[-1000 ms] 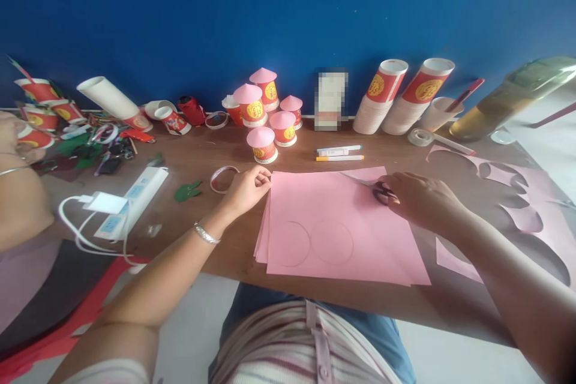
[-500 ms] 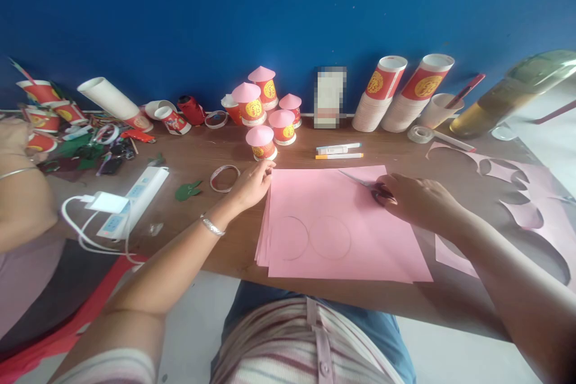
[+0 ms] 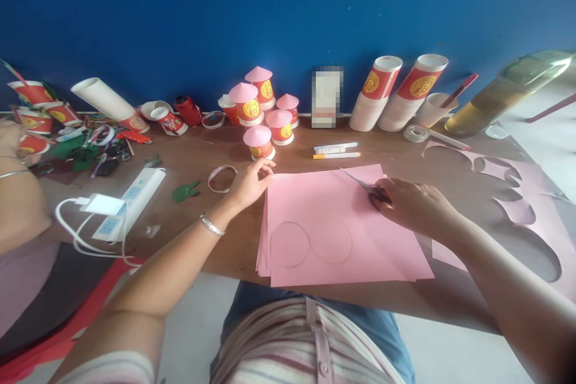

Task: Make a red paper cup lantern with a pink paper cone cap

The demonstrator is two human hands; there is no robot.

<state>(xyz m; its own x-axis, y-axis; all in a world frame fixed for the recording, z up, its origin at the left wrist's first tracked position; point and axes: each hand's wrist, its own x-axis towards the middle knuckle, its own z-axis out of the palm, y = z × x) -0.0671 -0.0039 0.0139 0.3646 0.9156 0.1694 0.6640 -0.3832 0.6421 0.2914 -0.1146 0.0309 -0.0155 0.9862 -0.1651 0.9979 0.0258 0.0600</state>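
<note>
My left hand (image 3: 252, 185) is at the upper left corner of a stack of pink paper (image 3: 315, 204), thumb and fingertips closed on the corner; the exact grip is partly hidden. Two pencil-like circles are drawn side by side on the top sheet's lower left. My right hand (image 3: 411, 201) is wrapped round the dark handles of a pair of scissors (image 3: 357, 179), above the sheet's upper right part. The scissors' blades point up and left over the paper.
Pink-roofed paper cups (image 3: 258, 135), markers (image 3: 336, 155) and stacked cups (image 3: 369, 108) stand or lie behind the paper. Cut pink scraps (image 3: 522, 210) lie right. A power strip (image 3: 128, 207), a tape roll (image 3: 222, 179) and another person's arm (image 3: 22, 204) are left.
The pink paper has shifted slightly toward me and turned a little, its drawn circles lower in view. My left hand has moved slightly down with the corner. The scissors stay in my right hand.
</note>
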